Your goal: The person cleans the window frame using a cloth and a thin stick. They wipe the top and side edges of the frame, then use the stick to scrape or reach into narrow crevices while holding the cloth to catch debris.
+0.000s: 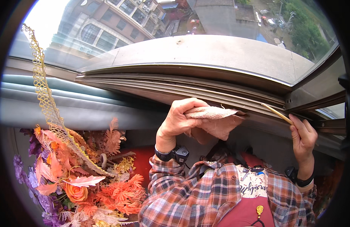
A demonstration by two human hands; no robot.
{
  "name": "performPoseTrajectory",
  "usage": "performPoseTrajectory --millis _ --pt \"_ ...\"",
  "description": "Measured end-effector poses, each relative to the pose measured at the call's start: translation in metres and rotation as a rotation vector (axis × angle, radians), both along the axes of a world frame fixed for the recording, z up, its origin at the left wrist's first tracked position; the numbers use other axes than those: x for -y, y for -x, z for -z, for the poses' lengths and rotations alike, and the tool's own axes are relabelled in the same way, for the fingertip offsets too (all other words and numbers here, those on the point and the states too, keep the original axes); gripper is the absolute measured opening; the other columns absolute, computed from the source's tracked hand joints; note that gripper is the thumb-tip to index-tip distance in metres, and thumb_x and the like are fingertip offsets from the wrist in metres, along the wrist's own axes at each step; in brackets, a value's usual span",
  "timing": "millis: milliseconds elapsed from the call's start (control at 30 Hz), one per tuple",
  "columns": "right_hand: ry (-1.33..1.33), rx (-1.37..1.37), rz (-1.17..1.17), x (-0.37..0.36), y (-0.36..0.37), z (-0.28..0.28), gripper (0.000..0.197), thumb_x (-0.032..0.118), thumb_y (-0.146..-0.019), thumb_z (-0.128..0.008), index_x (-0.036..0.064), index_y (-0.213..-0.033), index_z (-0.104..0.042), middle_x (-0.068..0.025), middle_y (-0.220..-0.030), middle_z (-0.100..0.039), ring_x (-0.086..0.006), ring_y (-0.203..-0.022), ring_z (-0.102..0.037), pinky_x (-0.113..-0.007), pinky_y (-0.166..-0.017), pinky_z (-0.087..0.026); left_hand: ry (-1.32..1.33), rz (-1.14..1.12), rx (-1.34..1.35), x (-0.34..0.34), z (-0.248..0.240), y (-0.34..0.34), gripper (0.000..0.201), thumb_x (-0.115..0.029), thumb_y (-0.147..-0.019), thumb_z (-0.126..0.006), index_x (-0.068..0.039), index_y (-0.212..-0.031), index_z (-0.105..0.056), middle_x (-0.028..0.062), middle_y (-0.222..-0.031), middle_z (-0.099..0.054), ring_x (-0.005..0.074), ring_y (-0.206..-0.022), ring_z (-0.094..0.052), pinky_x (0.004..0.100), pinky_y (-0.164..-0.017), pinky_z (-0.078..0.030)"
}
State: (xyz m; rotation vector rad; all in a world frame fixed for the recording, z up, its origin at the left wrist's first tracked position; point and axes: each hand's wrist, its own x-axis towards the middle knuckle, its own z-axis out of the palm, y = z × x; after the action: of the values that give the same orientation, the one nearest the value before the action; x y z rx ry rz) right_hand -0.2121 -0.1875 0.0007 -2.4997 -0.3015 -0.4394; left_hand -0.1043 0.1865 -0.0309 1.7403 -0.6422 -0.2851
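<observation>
In my left hand (pixel 182 119) is a folded pinkish cloth (pixel 222 126), gripped between thumb and fingers, its loose end hanging to the right. My right hand (pixel 303 135) pinches a thin light-coloured stick (pixel 276 112), probably wood or bamboo. The stick's far tip points up and left, close to the sliding-window track (pixel 220 99). Metal rails of that track run across in front of both hands. The cloth is held just on the near side of the rails; whether it touches them I cannot tell.
Artificial flowers (pixel 118 193) in orange, purple and yellow crowd the lower left. A yellow mesh strip (pixel 42 83) rises from them. Grey-blue curtain fabric (pixel 69 106) lies at left. Beyond the glass is a pale outer ledge (pixel 190 51). A window frame (pixel 319 85) stands at right.
</observation>
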Motion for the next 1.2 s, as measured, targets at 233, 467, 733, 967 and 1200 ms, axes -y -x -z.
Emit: performPoseTrajectory --millis 233,467,733,967,1200 --pt "0.015 0.005 0.001 -0.005 0.014 0.002 0.025 0.003 -0.090 -0.064 -0.0012 -0.115 -0.068 -0.0113 -0.072 -0.053 -0.0208 -0.059 -0.049 -0.030 -0.055 -0.041 0.184 -1.142 0.394 -0.115 -0.001 -0.035 0.020 -0.008 -0.087 -0.073 -0.002 -0.082 -0.054 -0.0031 -0.074 -0.053 0.0065 -0.068 -0.043 0.0221 -0.064 -0.041" --pt "0.006 0.008 0.027 -0.008 0.025 0.001 0.024 0.003 -0.093 -0.061 -0.0029 -0.115 -0.067 -0.0135 -0.077 -0.057 -0.0227 -0.063 -0.053 -0.030 -0.058 -0.043 -0.327 -2.015 0.907 -0.244 -0.002 -0.081 0.035 -0.026 -0.085 -0.069 0.001 -0.102 -0.054 0.0217 -0.094 -0.066 0.0418 -0.086 -0.063 0.0502 -0.076 -0.049" --pt "0.025 -0.009 0.081 0.000 0.043 0.001 0.023 0.004 -0.096 -0.056 -0.0056 -0.116 -0.063 -0.0178 -0.091 -0.064 -0.0269 -0.076 -0.061 -0.031 -0.069 -0.048 -0.971 -1.473 0.599 -0.285 0.033 -0.141 0.015 -0.023 -0.089 -0.063 -0.013 -0.098 -0.071 0.0133 -0.111 -0.066 0.0343 -0.099 -0.062 0.0448 -0.086 -0.049" --pt "0.075 -0.016 0.139 0.013 0.060 0.004 0.023 0.005 -0.098 -0.054 -0.0069 -0.116 -0.062 -0.0185 -0.099 -0.066 -0.0288 -0.085 -0.064 -0.032 -0.078 -0.049 -1.377 -1.266 0.543 -0.296 0.049 -0.151 0.023 -0.032 -0.091 -0.054 -0.019 -0.096 -0.073 0.0050 -0.112 -0.067 0.0324 -0.107 -0.058 0.0471 -0.088 -0.048" --pt "0.011 -0.002 0.158 0.019 0.062 0.010 0.023 0.006 -0.099 -0.055 -0.0067 -0.116 -0.062 -0.0188 -0.101 -0.066 -0.0290 -0.088 -0.064 -0.032 -0.080 -0.049 -1.063 -1.012 0.745 -0.279 0.042 -0.138 0.011 -0.021 -0.088 -0.058 -0.016 -0.087 -0.067 0.0089 -0.097 -0.067 0.0334 -0.101 -0.060 0.0465 -0.086 -0.047"
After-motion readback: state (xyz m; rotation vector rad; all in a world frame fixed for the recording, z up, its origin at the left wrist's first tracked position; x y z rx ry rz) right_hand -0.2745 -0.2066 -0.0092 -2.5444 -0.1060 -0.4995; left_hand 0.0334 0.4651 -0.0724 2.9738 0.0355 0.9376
